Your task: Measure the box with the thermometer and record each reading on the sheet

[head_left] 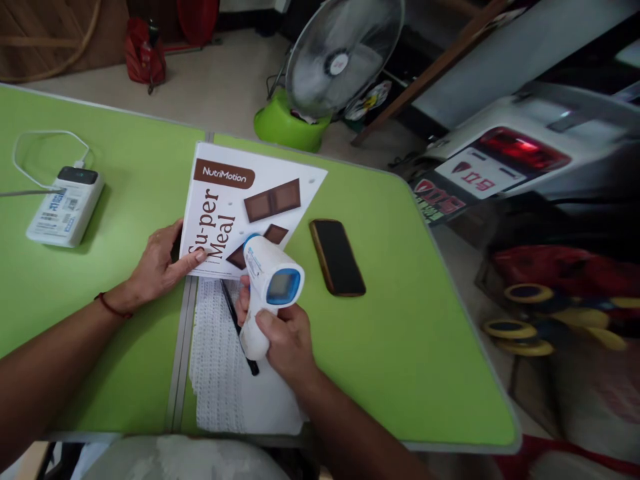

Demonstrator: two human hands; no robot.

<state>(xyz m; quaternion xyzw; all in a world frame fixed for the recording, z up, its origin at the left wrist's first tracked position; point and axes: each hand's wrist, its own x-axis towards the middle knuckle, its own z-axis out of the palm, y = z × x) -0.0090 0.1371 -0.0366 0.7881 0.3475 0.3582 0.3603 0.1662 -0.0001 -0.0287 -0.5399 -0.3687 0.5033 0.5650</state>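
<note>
Two likely light, stiff things suit these holds: our left hand (pixel 163 260) pinches a flat white cardboard box (pixel 235 207) by its corner, near the far edge of the green table (pixel 410 360), our right hand (pixel 285 337), nearer us, hugs the handle of a white-and-blue plastic thermometer gun (pixel 270 267).

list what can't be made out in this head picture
All in the head view:
white-and-blue plastic thermometer gun: display, too small to read
white paper sheet: top, hidden by white printed cardboard box
left hand: part hidden behind the box
thin grey cable: end, cut off by left edge
</note>
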